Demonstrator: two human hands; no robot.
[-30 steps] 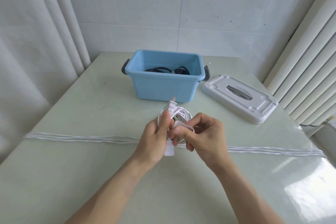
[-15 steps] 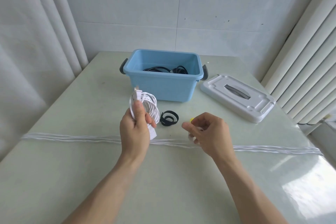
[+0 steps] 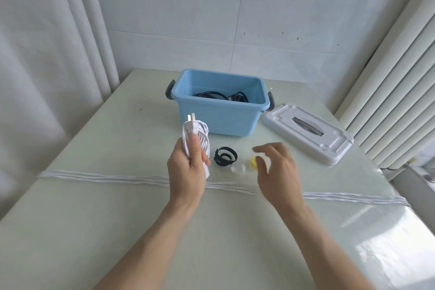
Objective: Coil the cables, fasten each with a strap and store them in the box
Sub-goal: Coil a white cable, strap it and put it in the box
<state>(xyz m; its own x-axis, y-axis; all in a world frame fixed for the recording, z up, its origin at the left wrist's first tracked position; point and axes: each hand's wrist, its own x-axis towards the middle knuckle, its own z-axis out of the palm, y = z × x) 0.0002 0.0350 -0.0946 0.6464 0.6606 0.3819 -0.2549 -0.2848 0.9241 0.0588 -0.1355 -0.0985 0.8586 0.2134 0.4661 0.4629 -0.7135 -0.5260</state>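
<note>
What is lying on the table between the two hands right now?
In the head view, a black strap, a white strap roll and a yellow one lie between the left hand and right hand.

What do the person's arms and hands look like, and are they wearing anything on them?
Both forearms are bare as far as the picture shows, with no sleeves in sight. The left hand and right hand wear no gloves, and no watch, ring or bracelet shows. Nails look short and unpainted.
</note>
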